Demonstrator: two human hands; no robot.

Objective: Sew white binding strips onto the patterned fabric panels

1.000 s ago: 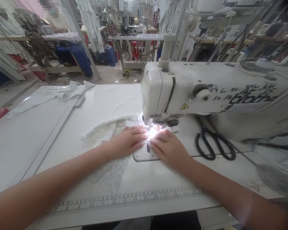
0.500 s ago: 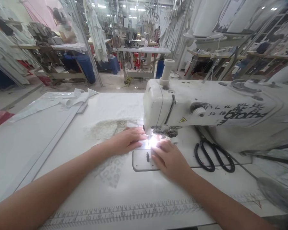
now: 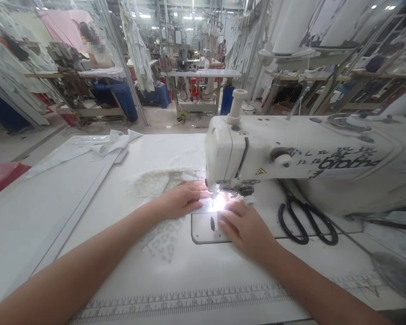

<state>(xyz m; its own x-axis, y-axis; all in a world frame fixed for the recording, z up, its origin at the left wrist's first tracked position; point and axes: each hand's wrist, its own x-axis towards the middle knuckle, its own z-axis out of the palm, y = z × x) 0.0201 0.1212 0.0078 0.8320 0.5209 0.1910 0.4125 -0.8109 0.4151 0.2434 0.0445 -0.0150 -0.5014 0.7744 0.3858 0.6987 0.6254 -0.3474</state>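
My left hand [image 3: 181, 198] lies with fingers stretched out on pale patterned fabric [image 3: 164, 241], just left of the needle area of a white sewing machine [image 3: 243, 149]. The fabric shows faint grey spots, and part of it is hidden under my left forearm. A small printed label [image 3: 176, 176] shows beyond that hand. My right hand [image 3: 246, 223] is at the needle from the right, over the metal plate [image 3: 203, 230]. Its fingers are bent and drawn together at the fabric's edge; bright lamp glare blurs the fingertips and the spot under the needle.
Black-handled scissors [image 3: 307, 221] lie right of the plate, beneath the machine arm. A printed ruler scale [image 3: 189, 300] runs along the near table edge. White cloth pieces [image 3: 101, 146] lie at the far left. Behind are other sewing tables [image 3: 203, 73], hanging garments and a person [image 3: 99, 56].
The whole view has shifted slightly, so the machine and table sit a little lower and further right. Both hands keep nearly the same place at the needle.
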